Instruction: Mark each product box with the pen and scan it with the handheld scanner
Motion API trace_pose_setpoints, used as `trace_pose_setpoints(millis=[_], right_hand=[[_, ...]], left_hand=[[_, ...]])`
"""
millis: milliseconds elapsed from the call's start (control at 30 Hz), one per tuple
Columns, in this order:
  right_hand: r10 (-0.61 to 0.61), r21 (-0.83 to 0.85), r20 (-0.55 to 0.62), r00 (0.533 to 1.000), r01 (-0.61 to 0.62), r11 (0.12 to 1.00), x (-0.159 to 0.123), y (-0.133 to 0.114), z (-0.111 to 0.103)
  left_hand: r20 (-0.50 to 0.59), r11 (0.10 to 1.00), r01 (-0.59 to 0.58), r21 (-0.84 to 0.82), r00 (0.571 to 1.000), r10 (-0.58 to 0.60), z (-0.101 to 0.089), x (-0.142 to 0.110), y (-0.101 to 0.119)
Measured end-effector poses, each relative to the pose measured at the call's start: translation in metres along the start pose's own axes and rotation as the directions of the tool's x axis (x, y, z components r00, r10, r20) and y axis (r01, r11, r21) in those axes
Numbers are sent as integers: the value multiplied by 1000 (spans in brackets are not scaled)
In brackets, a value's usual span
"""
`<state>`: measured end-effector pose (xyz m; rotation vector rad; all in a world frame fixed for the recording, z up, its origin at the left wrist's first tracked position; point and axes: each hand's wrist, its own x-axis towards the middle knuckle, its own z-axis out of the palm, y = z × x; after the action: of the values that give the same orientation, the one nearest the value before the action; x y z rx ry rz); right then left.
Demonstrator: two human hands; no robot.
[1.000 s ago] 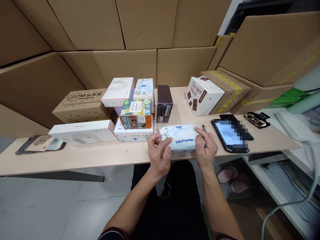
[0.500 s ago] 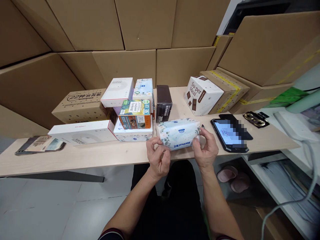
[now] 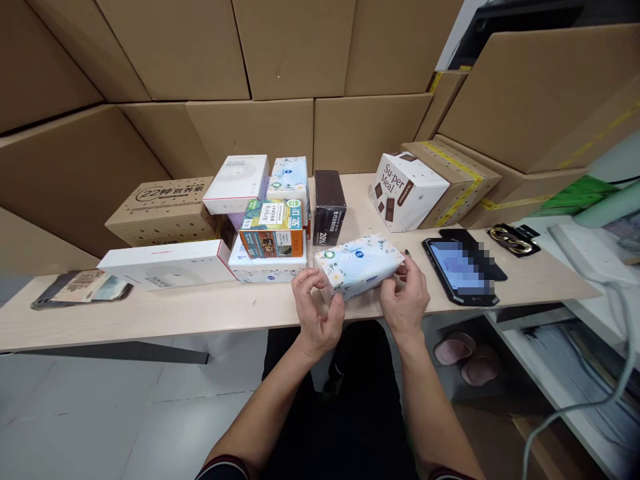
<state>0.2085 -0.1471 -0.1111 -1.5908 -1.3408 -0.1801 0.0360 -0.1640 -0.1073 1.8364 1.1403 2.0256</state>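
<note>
Between my two hands is a white tissue pack [image 3: 359,264] with blue and green floral print, at the table's front edge. My left hand [image 3: 319,313] grips its left end, thumb at the near corner and fingers on the far side. My right hand [image 3: 406,298] holds the right end, its thumb low on the near side. Just behind the pack stands a dark brown box [image 3: 330,207]. To the left, an orange and green Binking box [image 3: 273,230] lies on top of another floral tissue pack [image 3: 267,269].
A white power bank box [image 3: 237,183], a long white box [image 3: 167,267] and a brown carton [image 3: 160,210] stand left. Right are a Su-per Meal box [image 3: 407,193], a phone [image 3: 460,270] and gold rings on a black card [image 3: 513,239]. Cardboard boxes [image 3: 250,133] wall the back.
The tissue pack has rolled in my hands: its large-lettered side has turned down out of sight, and a face with a small blue logo now points up.
</note>
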Motion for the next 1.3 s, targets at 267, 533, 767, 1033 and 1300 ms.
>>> trace_pose_setpoints(millis=[267,533,767,1033,1300], right_hand=[[-31,39,-60,998,33,999,2,0,-2],[-77,-278,68,995,93,956,14,22,-23],[3,-309,195,981,58,949,16,35,-20],[132,-264,233,963,-68,962,27,43,-22],[415,538,170,894,-437,721,22,36,-45]], left_hand=[[59,997,53,51,997,-56,2,2,2],[109,997,19,80,994,-28,0,4,4],[194,998,10,58,981,-21,1,9,5],[372,953,291,83,878,-300,5,13,5],[212,998,46,37,976,-53,-8,21,17]])
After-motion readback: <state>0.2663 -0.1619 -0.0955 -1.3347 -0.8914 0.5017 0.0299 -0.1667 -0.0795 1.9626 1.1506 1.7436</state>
